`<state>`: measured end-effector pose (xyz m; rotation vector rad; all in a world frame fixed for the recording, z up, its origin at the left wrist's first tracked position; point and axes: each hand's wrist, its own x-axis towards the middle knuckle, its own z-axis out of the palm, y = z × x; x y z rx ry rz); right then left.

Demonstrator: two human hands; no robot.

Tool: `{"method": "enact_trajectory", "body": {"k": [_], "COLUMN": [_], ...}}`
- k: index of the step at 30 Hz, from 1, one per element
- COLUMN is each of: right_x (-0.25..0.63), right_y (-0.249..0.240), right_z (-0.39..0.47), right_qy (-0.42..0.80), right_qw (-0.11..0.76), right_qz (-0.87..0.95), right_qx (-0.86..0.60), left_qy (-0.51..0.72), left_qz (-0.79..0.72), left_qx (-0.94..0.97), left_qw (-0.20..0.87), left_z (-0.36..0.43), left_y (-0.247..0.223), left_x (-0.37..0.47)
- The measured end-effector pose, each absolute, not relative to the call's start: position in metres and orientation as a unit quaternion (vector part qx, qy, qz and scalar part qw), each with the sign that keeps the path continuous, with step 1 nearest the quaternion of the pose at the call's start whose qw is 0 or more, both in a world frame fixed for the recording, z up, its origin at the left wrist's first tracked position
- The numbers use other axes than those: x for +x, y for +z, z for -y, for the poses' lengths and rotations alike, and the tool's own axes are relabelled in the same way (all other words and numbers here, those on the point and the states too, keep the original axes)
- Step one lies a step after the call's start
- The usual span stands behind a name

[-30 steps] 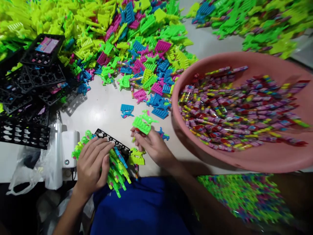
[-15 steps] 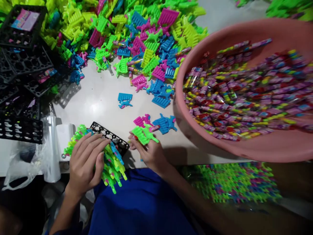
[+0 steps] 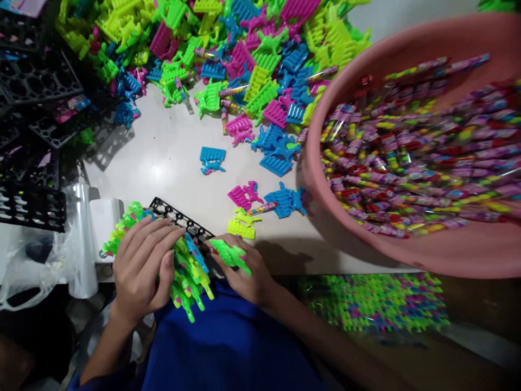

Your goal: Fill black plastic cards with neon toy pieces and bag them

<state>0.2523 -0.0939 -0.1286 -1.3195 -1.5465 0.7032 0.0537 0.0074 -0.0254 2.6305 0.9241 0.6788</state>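
Observation:
A black perforated tray (image 3: pixel 179 216) lies tilted at the table's front edge, with rows of green, yellow and blue plastic toys (image 3: pixel 189 277) in it. My left hand (image 3: pixel 146 266) lies over these toys, fingers together around them. In my right hand (image 3: pixel 248 271) a green comb-shaped toy (image 3: pixel 228 254) is pinched at the tray's right end. Just beyond my right hand lie a yellow toy (image 3: pixel 242 228), a pink toy (image 3: pixel 244 195), a blue toy (image 3: pixel 285 200) and a candy tube (image 3: pixel 264 208). A single blue toy (image 3: pixel 212 159) rests farther back.
A big pink basin (image 3: pixel 325 179) of candy tubes stands at right. Colourful toys (image 3: pixel 260 70) are heaped at the back. Stacked black trays (image 3: pixel 36 76), a clear plastic roll (image 3: pixel 82 244) and a white box (image 3: pixel 105 222) are at left. Packed toys (image 3: pixel 382 301) lie below the table edge.
My right hand has moved left and down with the green toy, up to the tray's end, uncovering the yellow toy. My left hand stays over the toys. The view has shifted slightly.

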Motion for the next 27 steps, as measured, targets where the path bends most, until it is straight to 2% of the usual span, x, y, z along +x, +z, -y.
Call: {"method": "enact_trajectory", "body": {"k": [9, 16, 21, 24, 27], "right_x": [0.265, 0.248, 0.25, 0.259, 0.267], "right_y": [-0.125, -0.121, -0.112, -0.106, -0.106], "right_z": [0.101, 0.095, 0.093, 0.104, 0.12], "right_qy": [0.317, 0.238, 0.251, 0.214, 0.155], "right_qw": [0.446, 0.38, 0.343, 0.299, 0.217], "right_qz": [0.659, 0.713, 0.728, 0.703, 0.626], "right_qx": [-0.516, -0.538, -0.538, -0.608, -0.733], "left_qy": [0.224, 0.215, 0.217, 0.219, 0.222], "left_qz": [-0.317, -0.308, -0.306, -0.309, -0.303], "left_qx": [0.911, 0.918, 0.917, 0.915, 0.915], "left_qw": [0.136, 0.125, 0.136, 0.142, 0.145], "left_z": [-0.005, -0.004, -0.006, -0.008, -0.007], "left_y": [-0.029, -0.028, -0.028, -0.028, -0.026], "left_x": [0.051, 0.053, 0.051, 0.048, 0.047]}}
